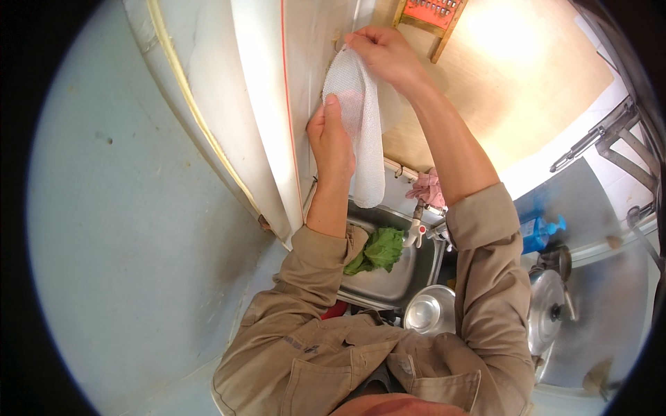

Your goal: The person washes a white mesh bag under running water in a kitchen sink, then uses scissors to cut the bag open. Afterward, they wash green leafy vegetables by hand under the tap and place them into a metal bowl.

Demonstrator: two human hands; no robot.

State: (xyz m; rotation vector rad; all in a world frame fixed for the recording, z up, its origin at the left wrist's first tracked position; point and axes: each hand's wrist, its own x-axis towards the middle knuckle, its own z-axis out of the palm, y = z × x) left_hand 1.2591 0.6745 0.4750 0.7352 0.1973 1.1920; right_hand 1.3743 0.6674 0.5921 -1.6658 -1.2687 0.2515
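A long white mesh cloth (pixel 370 156) hangs between my raised hands, its lower end over the sink. My right hand (pixel 382 54) pinches its top edge beside the wall. Lower down, my left hand (pixel 333 132) grips the cloth's left side, with the thumb lying on the mesh. Green leafy vegetable (pixel 384 249) lies in the stainless steel sink (pixel 403 278) below my forearms. Part of the sink is hidden by my left sleeve.
A tap (pixel 415 233) and a pink cloth (pixel 427 188) are at the sink's far side. A metal bowl (pixel 429 310), a blue pump bottle (pixel 536 233) and a lidded pot (pixel 545 312) stand to the right. A wooden-framed grater (pixel 432 13) hangs above. A wall rises close on the left.
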